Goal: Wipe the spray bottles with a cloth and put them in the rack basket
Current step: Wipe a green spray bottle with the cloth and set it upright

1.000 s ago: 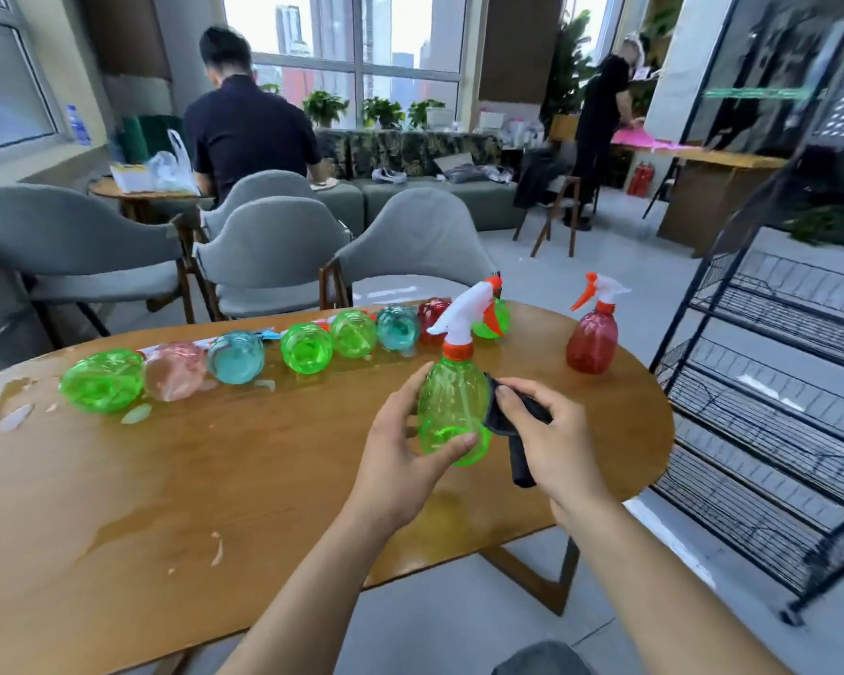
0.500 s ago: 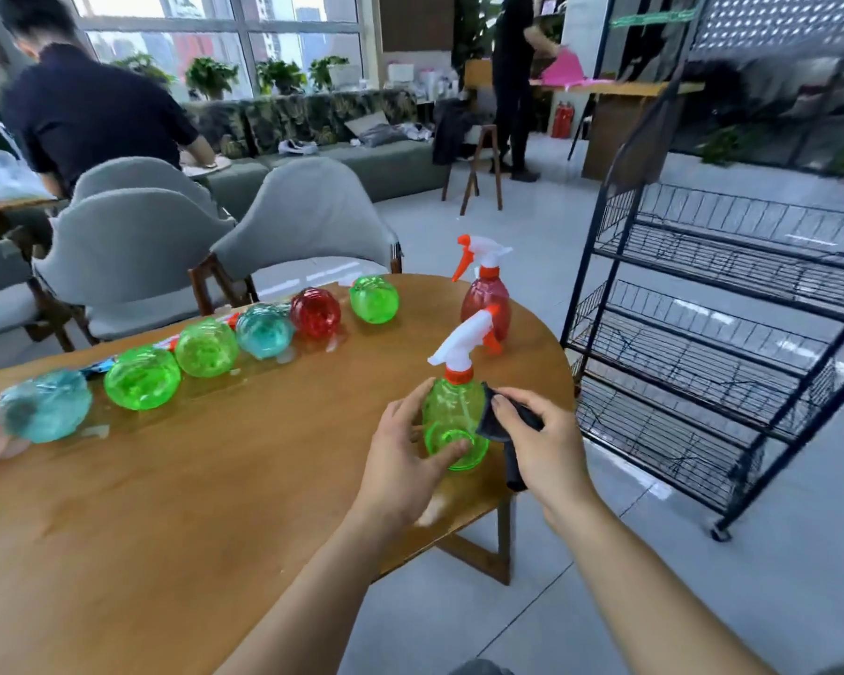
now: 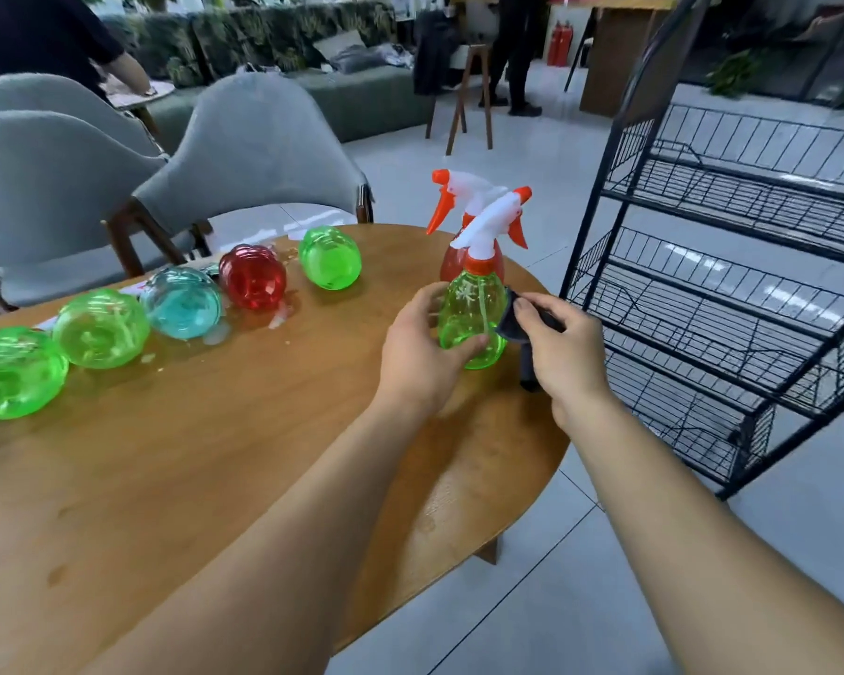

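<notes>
Left hand [image 3: 417, 353] grips green spray bottle [image 3: 471, 316] mid-frame; right hand [image 3: 564, 353] pinches dark cloth [image 3: 520, 328] against its side.

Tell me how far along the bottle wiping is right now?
Early. Done: nothing visible in the rack basket. In hand: the left hand holds the green spray bottle upright while the right hand presses the dark cloth against it. Left: the red spray bottle standing behind it and five bottles lying in a row on the table.
</notes>
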